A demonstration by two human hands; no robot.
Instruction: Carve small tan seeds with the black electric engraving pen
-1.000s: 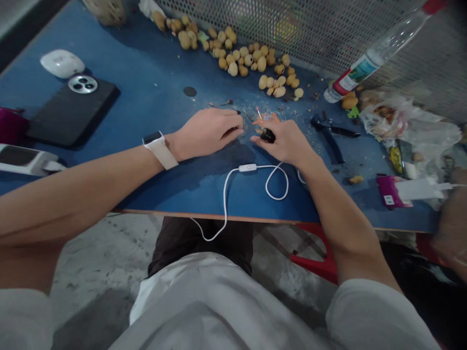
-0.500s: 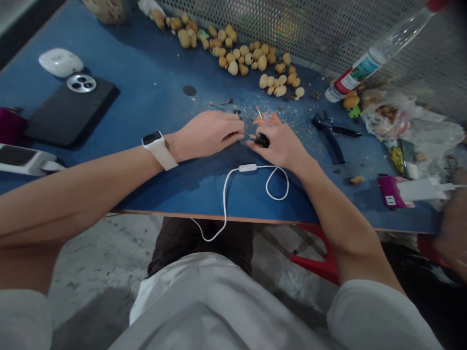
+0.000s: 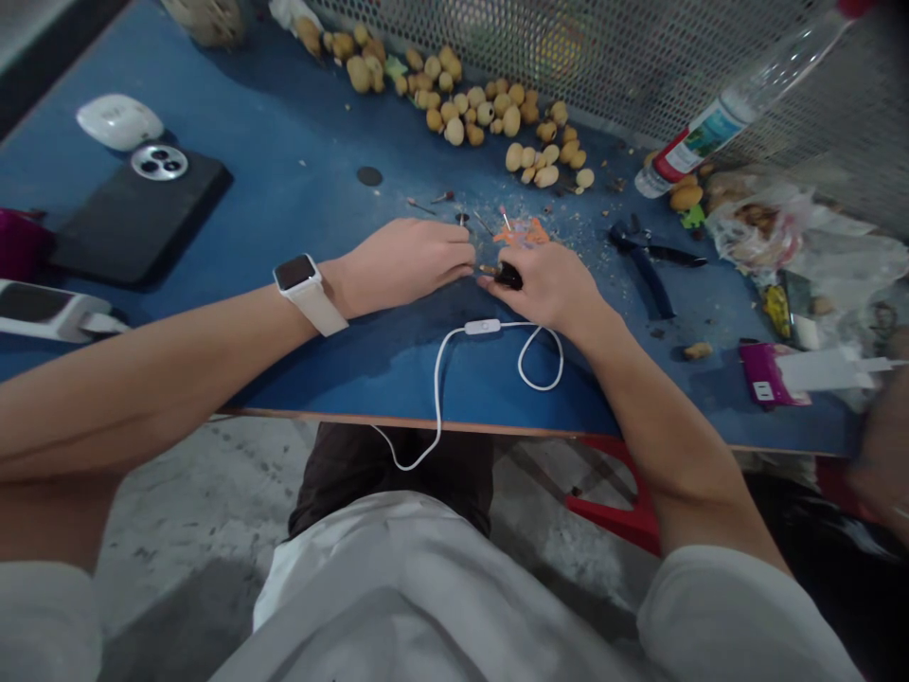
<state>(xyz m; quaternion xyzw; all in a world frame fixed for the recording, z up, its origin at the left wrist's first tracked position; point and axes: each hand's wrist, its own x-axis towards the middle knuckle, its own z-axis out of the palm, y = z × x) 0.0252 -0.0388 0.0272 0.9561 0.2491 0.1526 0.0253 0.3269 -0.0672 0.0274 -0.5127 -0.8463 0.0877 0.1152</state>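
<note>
My left hand (image 3: 401, 267) rests on the blue table (image 3: 398, 365) with its fingers curled, and whatever they may pinch is hidden. A pale smartwatch (image 3: 296, 275) sits on that wrist. My right hand (image 3: 543, 286) grips a small black rotary tool (image 3: 508, 276), whose thin tip points at my left fingertips, almost touching them. A white cord (image 3: 440, 379) with an inline switch loops below both hands. Orange shavings (image 3: 522, 232) and crumbs lie just beyond them. Several tan nuts (image 3: 461, 114) form a long heap farther back.
Black pliers (image 3: 643, 256) lie right of my hands. A phone (image 3: 142, 218), white case (image 3: 119, 121) and power strip (image 3: 43, 317) are left. A plastic bottle (image 3: 731, 118) and bag (image 3: 759, 227) lie by the metal mesh (image 3: 603, 57). Another person's arm (image 3: 884, 445) shows far right.
My right hand and the black tool have shifted left and slightly down, closer to my left fingertips. My left hand has barely moved.
</note>
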